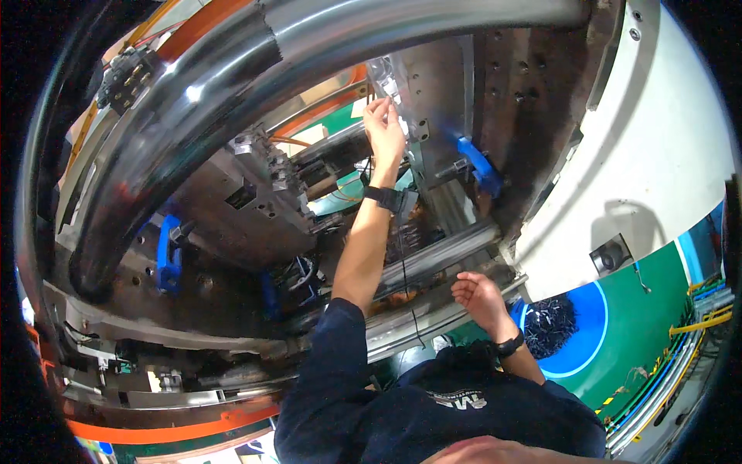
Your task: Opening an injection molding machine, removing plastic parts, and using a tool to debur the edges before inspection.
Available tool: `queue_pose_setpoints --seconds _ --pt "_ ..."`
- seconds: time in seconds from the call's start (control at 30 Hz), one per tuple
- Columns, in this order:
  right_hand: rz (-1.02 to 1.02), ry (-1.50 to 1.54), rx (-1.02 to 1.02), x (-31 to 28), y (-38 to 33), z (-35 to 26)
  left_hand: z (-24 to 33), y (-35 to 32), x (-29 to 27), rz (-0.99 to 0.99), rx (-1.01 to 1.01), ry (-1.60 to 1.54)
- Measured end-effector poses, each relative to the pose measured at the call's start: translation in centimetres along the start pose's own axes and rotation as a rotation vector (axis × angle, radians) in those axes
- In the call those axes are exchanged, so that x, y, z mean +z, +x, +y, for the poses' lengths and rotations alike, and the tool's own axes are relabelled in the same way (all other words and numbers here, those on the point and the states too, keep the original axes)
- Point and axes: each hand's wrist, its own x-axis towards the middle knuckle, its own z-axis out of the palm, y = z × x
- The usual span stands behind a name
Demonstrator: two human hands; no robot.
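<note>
My left hand (386,133) reaches far into the gap between two heavy steel mould halves of a large machine. Its thumb and fingertips are pinched together beside the shiny mould insert (386,77) on the right half. Whatever those fingers may hold is too small to make out. Lower down, my right hand (481,303) hovers by the metal rail at the machine's near edge (417,309), fingers loosely curled and apart, nothing visible in them. Dark bands circle both wrists, and a thin black cord (405,267) hangs below the left one.
Thick grey tie bars (332,35) arch overhead and along the left. Blue clamps (479,166) stick out from both mould sides. A white machine panel (618,147) stands at right, above a blue tub (595,329) of small dark parts. Hoses (696,325) run along the green floor.
</note>
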Motion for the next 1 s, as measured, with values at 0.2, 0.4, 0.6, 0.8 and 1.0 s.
queue_pose_setpoints --seconds 0.2,0.4,0.6,0.8,1.0 --pt "-0.016 -0.004 0.002 0.2 -0.2 0.2 0.5 -0.4 -0.3 -0.049 -0.156 -0.249" --pt "-0.007 -0.026 -0.021 0.1 -1.0 0.4 1.4 0.2 -0.5 -0.12 -0.308 -0.375" --pt "0.008 -0.133 -0.066 1.9 -2.3 0.7 5.7 -3.5 -4.1 -0.031 0.124 0.328" --pt "0.04 -0.232 -0.203 5.4 -4.4 1.5 14.5 -18.9 -15.4 0.018 0.187 0.177" --pt "-0.479 -0.621 -0.143 12.2 -7.5 7.2 21.8 -34.8 -29.6 -0.097 -0.266 0.399"
